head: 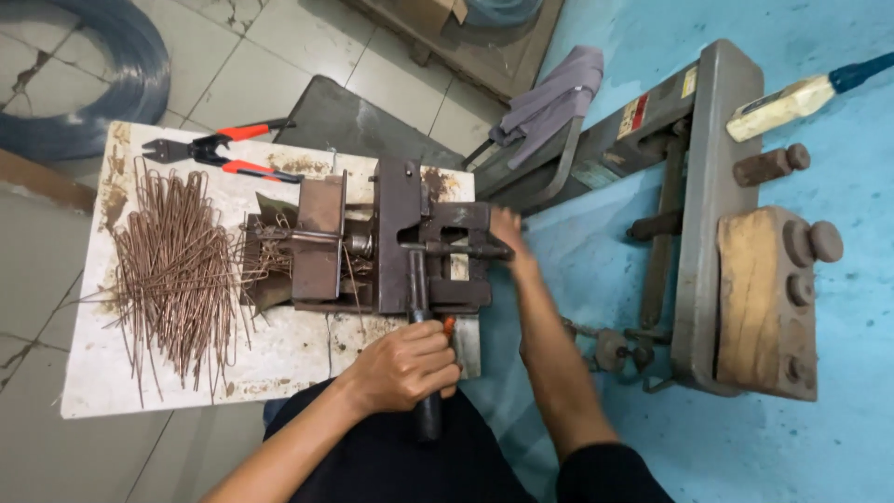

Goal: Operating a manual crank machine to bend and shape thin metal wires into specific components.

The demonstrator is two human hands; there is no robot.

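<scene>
Tiled floor and a blue mat surround a low, stained white board that carries a rusty steel bending jig worked by two bare hands.

Left hand is clenched around the jig's dark lever handle, which points back toward the person's lap, with a bit of orange showing just beside the knuckles. Right hand reaches to the far right end of the jig, touching it where a dark bar juts out; whether its fingers are clasped on anything cannot be told. A heap of bent brown wire pieces lies on the board left of the jig, some strands running into it. Red-handled bolt cutters rest along the board's far edge. A grey metal machine frame with a wooden block stands on the blue mat to the right, a grey cloth draped nearby.
</scene>
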